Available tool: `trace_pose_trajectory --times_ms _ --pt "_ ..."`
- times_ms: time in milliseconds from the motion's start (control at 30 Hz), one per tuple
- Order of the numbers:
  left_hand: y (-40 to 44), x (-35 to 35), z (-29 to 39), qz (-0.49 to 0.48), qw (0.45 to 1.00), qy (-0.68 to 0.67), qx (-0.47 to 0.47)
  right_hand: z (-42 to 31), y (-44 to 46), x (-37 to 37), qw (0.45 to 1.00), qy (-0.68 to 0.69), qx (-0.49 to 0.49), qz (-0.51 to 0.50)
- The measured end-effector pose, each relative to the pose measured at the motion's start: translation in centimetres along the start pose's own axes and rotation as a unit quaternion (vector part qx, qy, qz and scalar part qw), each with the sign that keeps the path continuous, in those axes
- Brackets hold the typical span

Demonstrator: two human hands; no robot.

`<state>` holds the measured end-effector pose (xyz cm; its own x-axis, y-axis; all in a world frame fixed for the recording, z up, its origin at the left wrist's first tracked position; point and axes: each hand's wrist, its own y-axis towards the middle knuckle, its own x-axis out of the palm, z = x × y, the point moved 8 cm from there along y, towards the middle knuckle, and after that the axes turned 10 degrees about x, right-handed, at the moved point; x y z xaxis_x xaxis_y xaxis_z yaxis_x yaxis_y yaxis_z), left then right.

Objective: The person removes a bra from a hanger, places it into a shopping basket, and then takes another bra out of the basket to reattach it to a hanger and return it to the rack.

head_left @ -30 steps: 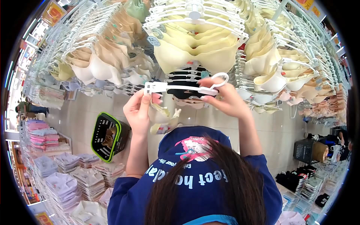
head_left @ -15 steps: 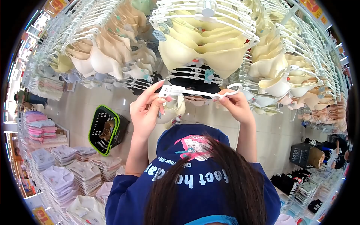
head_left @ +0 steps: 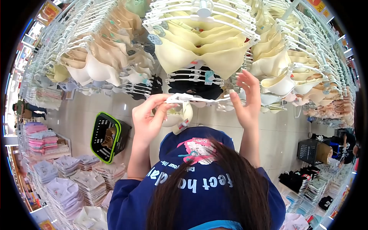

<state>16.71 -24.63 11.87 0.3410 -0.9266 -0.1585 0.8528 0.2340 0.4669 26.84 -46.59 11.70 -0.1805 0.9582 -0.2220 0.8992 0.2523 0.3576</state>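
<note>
Between my hands is a white plastic hanger (head_left: 199, 100), roughly level. My left hand (head_left: 148, 115) pinches its left end clip. From that end hangs a pale yellow bra (head_left: 177, 118) with a small tag, low beneath the hanger. My right hand (head_left: 247, 100) is beside the hanger's right end, fingers raised and apart, holding nothing; whether the thumb touches the hanger is unclear. Just beyond my hands, a row of pale yellow bras (head_left: 199, 57) hangs on white hangers, with black garments (head_left: 193, 86) on hangers below them.
Racks of beige bras (head_left: 96, 67) and cream bras (head_left: 280, 84) stand on both sides. A green-rimmed black basket (head_left: 103, 138) is on the floor at left, near folded clothes (head_left: 90, 184). A dark basket (head_left: 307, 150) is at right. A person (head_left: 32, 109) stands far left.
My right hand has let go of the hanger's hook end and its fingers have opened and risen. My left hand keeps its pinch while the hanger has turned a little and the bra still hangs.
</note>
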Motion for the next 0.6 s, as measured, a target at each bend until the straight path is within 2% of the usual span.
trace_pose_trajectory --times_ms 33,67,100,167,233,267,400,500,600 --pt "0.1 0.4 0.2 -0.014 0.999 0.031 0.014 -1.7 -0.1 -0.1 0.997 -0.034 -0.051 0.036" --pt "0.2 0.9 0.4 -0.030 0.997 0.061 0.029 -3.2 -0.1 1.1 0.994 -0.035 -0.099 0.003" --pt "0.2 1.4 0.6 -0.046 0.994 0.092 0.044 -4.2 -0.3 2.7 0.989 -0.065 -0.118 -0.052" --pt "0.3 2.0 0.8 -0.044 0.992 0.103 0.064 -4.5 -0.6 6.1 0.975 -0.041 -0.146 -0.163" --pt "0.3 2.2 1.2 -0.030 0.987 0.116 0.107 -3.2 -0.7 7.5 0.976 0.022 -0.093 -0.194" --pt "0.2 2.0 0.8 -0.035 0.990 0.118 0.067 -3.7 -0.6 7.5 0.977 0.018 -0.121 -0.177" --pt "-0.1 1.9 0.4 -0.050 0.990 0.117 0.052 -3.5 -1.2 8.3 0.978 0.065 -0.043 -0.194" --pt "-0.3 2.4 0.5 -0.050 0.992 0.092 0.067 -3.9 -1.3 7.8 0.980 0.039 -0.109 -0.162" --pt "-0.5 2.7 0.3 -0.056 0.994 0.072 0.062 -4.3 -0.9 7.4 0.980 0.033 -0.121 -0.153"
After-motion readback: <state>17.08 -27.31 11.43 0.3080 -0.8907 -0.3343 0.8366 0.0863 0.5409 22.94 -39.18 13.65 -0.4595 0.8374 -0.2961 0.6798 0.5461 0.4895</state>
